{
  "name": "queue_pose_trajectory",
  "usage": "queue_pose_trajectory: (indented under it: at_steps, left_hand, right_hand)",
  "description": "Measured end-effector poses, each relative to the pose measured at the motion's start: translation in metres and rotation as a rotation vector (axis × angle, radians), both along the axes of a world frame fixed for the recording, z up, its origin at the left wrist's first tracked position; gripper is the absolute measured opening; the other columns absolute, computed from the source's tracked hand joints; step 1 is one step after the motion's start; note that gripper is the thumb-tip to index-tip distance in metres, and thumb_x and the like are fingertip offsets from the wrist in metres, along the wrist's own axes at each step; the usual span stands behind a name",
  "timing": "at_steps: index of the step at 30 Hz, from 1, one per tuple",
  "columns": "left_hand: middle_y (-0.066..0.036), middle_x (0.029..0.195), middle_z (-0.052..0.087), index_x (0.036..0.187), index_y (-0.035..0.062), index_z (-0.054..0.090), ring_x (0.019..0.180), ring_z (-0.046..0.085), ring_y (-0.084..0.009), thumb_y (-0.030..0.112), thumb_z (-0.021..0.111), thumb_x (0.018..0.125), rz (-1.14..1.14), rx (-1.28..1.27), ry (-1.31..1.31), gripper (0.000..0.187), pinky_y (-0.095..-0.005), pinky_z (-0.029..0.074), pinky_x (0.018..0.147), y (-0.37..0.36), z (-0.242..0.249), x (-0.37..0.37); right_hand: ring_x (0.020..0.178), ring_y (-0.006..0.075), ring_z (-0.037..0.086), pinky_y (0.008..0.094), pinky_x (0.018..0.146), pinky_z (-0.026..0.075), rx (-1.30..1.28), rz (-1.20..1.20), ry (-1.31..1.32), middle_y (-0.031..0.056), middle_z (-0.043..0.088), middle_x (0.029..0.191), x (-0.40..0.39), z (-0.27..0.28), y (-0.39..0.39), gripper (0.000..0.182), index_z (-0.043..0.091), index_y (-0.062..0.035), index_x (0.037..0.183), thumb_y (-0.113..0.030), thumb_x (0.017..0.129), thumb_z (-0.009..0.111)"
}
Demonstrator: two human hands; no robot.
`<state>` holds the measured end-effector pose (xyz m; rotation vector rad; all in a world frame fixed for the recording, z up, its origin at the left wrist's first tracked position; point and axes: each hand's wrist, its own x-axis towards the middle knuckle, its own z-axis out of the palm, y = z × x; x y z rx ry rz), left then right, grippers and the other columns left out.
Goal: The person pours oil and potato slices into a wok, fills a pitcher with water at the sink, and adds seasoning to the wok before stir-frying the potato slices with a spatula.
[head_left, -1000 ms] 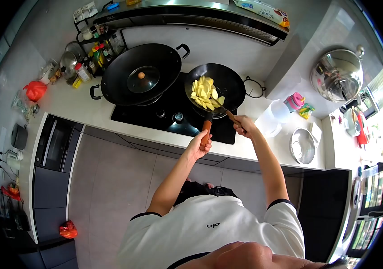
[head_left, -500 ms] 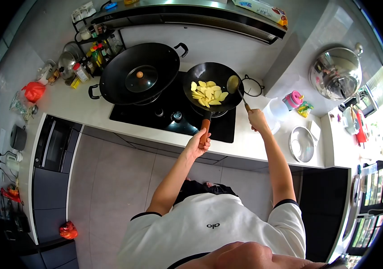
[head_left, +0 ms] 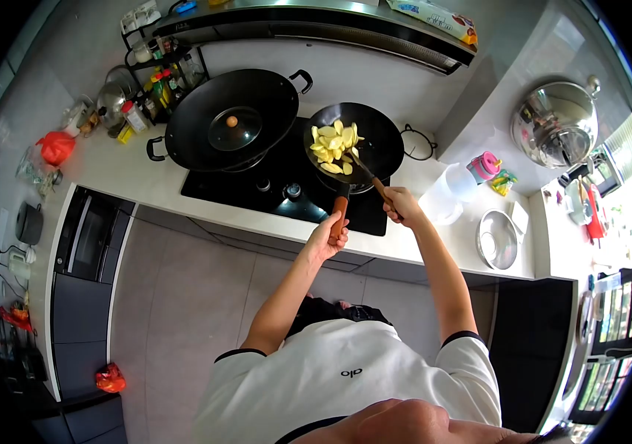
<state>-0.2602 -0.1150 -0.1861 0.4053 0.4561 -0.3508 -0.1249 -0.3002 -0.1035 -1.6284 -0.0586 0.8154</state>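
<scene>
The small black pan (head_left: 386, 140) sits on the stove (head_left: 286, 201), just in front of both hands. Its brown handle (head_left: 339, 207) comes straight back toward the person, leaning a tiny bit to the left. The left hand (head_left: 327, 238) is wrapped around the end of that handle, and its grip is closed, with the fingers curled tight.

The long spoon (head_left: 368, 172) slants from the right hand (head_left: 402, 206) up and to the left, over the near edge of the pan. Its far end is in with the yellow slices (head_left: 334, 143), so I can't see all of it. The right grip is closed too, with the fingers folded around the spoon's wooden end. That hand is outside the pan, to the right of the pan's handle. The slices lie in a heap on the left side of the pan, ahead of both hands.

A big black pan (head_left: 275, 96) with a glass lid (head_left: 245, 137) inside it is on the left. A shiny bowl (head_left: 496, 238) sits on the white surface (head_left: 416, 248), off to the right.
</scene>
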Motion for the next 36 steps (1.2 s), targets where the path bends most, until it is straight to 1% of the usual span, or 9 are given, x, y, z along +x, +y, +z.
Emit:
queue_pose_trajectory:
  at_steps: [3, 6, 12, 15, 20, 28, 33, 35, 36]
  left_hand:
    - [-0.004, 0.066, 0.051, 0.093, 0.0028, 0.054, 0.052, 0.047, -0.0103, 0.036, 0.061, 0.087, -0.007, 0.002, -0.006, 0.035, -0.017, 0.036, 0.041, 0.0, -0.002, 0.0]
    - [-0.004, 0.066, 0.051, 0.092, 0.0028, 0.055, 0.052, 0.047, -0.0102, 0.036, 0.061, 0.087, -0.006, 0.004, -0.003, 0.034, -0.017, 0.036, 0.041, 0.0, -0.003, 0.0]
    - [-0.003, 0.064, 0.051, 0.09, 0.0041, 0.054, 0.051, 0.048, -0.0107, 0.037, 0.06, 0.087, -0.014, -0.002, 0.002, 0.033, -0.0177, 0.036, 0.042, 0.001, 0.002, 0.0]
    - [-0.003, 0.064, 0.051, 0.09, 0.0036, 0.054, 0.051, 0.048, -0.0104, 0.036, 0.061, 0.087, -0.01, -0.006, 0.005, 0.034, -0.0172, 0.036, 0.041, 0.0, 0.003, 0.0]
    - [-0.003, 0.063, 0.051, 0.091, 0.0035, 0.054, 0.051, 0.047, -0.0102, 0.036, 0.061, 0.087, 0.004, 0.002, 0.016, 0.034, -0.0173, 0.036, 0.041, -0.001, 0.003, -0.001]
    - [-0.003, 0.065, 0.05, 0.091, 0.0034, 0.053, 0.052, 0.048, -0.01, 0.036, 0.059, 0.088, 0.001, 0.012, 0.016, 0.034, -0.0166, 0.036, 0.041, 0.001, 0.002, 0.0]
    - [-0.004, 0.066, 0.05, 0.094, 0.0035, 0.052, 0.053, 0.048, -0.01, 0.036, 0.06, 0.088, 0.003, 0.006, -0.011, 0.034, -0.0164, 0.035, 0.04, 0.001, 0.001, 0.0]
    - [-0.004, 0.066, 0.05, 0.094, 0.0035, 0.052, 0.053, 0.048, -0.01, 0.036, 0.06, 0.088, 0.0, 0.002, -0.006, 0.034, -0.0167, 0.035, 0.04, 0.001, 0.0, 0.0]
    - [-0.004, 0.066, 0.05, 0.094, 0.0036, 0.052, 0.053, 0.048, -0.01, 0.036, 0.06, 0.088, -0.001, 0.001, -0.004, 0.034, -0.0168, 0.035, 0.041, 0.001, 0.0, 0.001]
  right_hand:
    - [0.037, 0.0128, 0.048, 0.0282, 0.031, 0.036, -0.237, 0.131, -0.331, 0.0061, 0.05, 0.055, -0.003, 0.009, 0.007, 0.026, 0.054, -0.0023, 0.081, -0.022, 0.093, 0.042]
    - [0.034, 0.0134, 0.047, 0.0301, 0.031, 0.038, -0.473, 0.102, -0.513, 0.0068, 0.051, 0.054, -0.022, 0.034, 0.016, 0.027, 0.06, 0.0007, 0.097, -0.021, 0.092, 0.045]
    - [0.058, 0.0357, 0.06, 0.0432, 0.057, 0.049, -0.687, 0.303, -1.07, 0.0177, 0.061, 0.065, -0.028, 0.03, 0.0, 0.032, 0.059, -0.0079, 0.116, -0.018, 0.086, 0.051]
    - [0.07, 0.042, 0.06, 0.0497, 0.067, 0.048, -0.672, 0.337, -1.048, 0.0195, 0.063, 0.073, -0.049, 0.045, -0.008, 0.027, 0.058, -0.0087, 0.109, -0.017, 0.084, 0.051]
    - [0.068, 0.0405, 0.062, 0.0498, 0.063, 0.05, -0.891, 0.358, -1.012, 0.021, 0.062, 0.069, -0.065, 0.046, -0.019, 0.023, 0.058, -0.0094, 0.104, -0.018, 0.083, 0.053]
    - [0.078, 0.0441, 0.06, 0.0493, 0.074, 0.049, -0.842, 0.023, -0.977, 0.0231, 0.064, 0.081, -0.02, 0.01, -0.014, 0.026, 0.063, -0.0123, 0.106, -0.021, 0.083, 0.054]
    - [0.042, 0.0229, 0.058, 0.0345, 0.047, 0.049, -0.612, -0.162, -0.876, 0.0178, 0.061, 0.059, 0.017, 0.009, -0.034, 0.033, 0.065, -0.0058, 0.11, -0.022, 0.084, 0.053]
    - [0.054, 0.0306, 0.063, 0.0386, 0.056, 0.051, -0.676, -0.159, -0.727, 0.0217, 0.062, 0.065, 0.025, 0.014, -0.035, 0.031, 0.064, -0.0041, 0.105, -0.02, 0.084, 0.047]
    - [0.05, 0.0269, 0.061, 0.0364, 0.051, 0.049, -0.667, -0.168, -0.703, 0.0181, 0.06, 0.061, 0.027, 0.011, -0.034, 0.032, 0.064, -0.0049, 0.107, -0.021, 0.085, 0.048]
